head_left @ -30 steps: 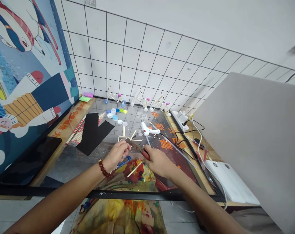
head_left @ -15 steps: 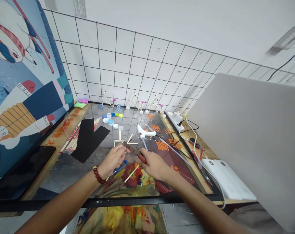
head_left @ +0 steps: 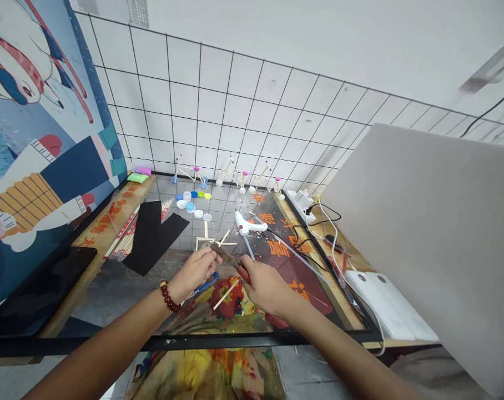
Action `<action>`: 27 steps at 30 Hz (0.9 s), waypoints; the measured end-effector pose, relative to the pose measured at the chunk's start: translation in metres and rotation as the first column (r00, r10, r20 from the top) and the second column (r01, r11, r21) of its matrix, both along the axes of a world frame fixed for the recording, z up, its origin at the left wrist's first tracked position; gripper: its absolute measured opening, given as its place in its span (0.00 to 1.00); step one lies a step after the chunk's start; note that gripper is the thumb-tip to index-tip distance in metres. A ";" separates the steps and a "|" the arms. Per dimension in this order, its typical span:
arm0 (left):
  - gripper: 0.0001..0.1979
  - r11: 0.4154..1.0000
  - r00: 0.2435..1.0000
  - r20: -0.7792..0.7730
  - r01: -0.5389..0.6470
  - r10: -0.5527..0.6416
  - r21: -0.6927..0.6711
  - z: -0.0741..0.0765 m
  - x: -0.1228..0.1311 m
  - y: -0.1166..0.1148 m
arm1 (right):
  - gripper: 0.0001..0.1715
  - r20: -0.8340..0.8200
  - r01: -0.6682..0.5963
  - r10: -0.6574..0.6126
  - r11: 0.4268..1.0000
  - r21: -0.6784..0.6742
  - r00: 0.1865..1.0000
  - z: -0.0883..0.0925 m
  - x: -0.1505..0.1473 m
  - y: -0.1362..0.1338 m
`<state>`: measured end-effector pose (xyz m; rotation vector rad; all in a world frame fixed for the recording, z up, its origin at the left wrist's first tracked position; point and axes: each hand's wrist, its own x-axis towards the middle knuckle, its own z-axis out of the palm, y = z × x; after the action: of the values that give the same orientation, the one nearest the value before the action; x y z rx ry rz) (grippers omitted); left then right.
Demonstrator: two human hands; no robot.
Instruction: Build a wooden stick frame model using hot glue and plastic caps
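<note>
Pliers (head_left: pixel 229 258) of rust-brown metal with a red handle show in my head view, slanting between my hands, on the near side of the white plastic glue gun (head_left: pixel 251 225) and a little to its left; my right hand (head_left: pixel 268 286) is wrapped around their handle; my left hand (head_left: pixel 196 272), below a wrist bracelet of dark red beads (head_left: pixel 169 298), has its fingers curled in at the pliers' nose; I cannot tell whether they pinch a small piece there. Just left of the glue gun, pale thin wooden sticks (head_left: pixel 205 241) lie joined or crossed beyond my left fingers; nearer me than the glue gun, a blue-handled tool (head_left: pixel 208 282) shows partly behind my left hand, and a loose pale stick (head_left: pixel 226 294) lies slanted between my forearms. Farther left of the glue gun, a black flat V-shaped piece (head_left: pixel 152 239) partly covers a red-and-white wrapped bundle of sticks (head_left: pixel 127 239); beyond the glue gun, to its left, sit round blue, white and yellow plastic caps (head_left: pixel 190 206); farther back stand three small stick frames (head_left: pixel 231 175) with pink parts and round wheels.
</note>
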<state>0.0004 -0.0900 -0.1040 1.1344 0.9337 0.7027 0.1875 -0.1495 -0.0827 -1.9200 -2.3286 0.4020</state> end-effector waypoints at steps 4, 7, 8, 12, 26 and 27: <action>0.09 1.000 1.000 0.022 0.013 -0.013 0.001 0.002 -0.001 -0.003 | 0.02 0.022 0.013 -0.014 0.999 0.032 1.000 -0.002 -0.001 0.000; 0.10 1.000 1.000 0.016 0.017 -0.017 0.003 0.001 -0.002 -0.005 | 0.02 0.025 -0.004 0.003 0.999 0.033 1.000 -0.002 0.000 0.001; 0.10 1.000 1.000 0.014 0.019 -0.019 0.007 0.001 -0.003 -0.006 | 0.02 0.024 -0.009 0.008 0.999 0.032 1.000 -0.002 0.000 0.001; 0.10 0.999 0.999 0.029 0.034 -0.036 0.041 0.001 -0.004 -0.006 | 0.01 -0.010 -0.023 0.024 0.999 0.031 1.000 -0.002 0.003 0.002; 0.10 1.000 1.000 -0.019 0.014 -0.014 0.012 -0.001 -0.005 -0.002 | 0.04 -0.129 -0.013 0.004 0.997 -0.072 0.992 0.008 -0.005 -0.005; 0.10 1.000 1.000 -0.007 0.006 -0.006 -0.003 -0.001 -0.005 -0.001 | 0.03 -0.127 -0.007 -0.003 0.997 -0.073 0.992 0.008 -0.005 -0.005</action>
<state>-0.0048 -0.0914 -0.1048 1.1369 0.9366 0.6928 0.1820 -0.1541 -0.0750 -1.8634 -2.2653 0.5989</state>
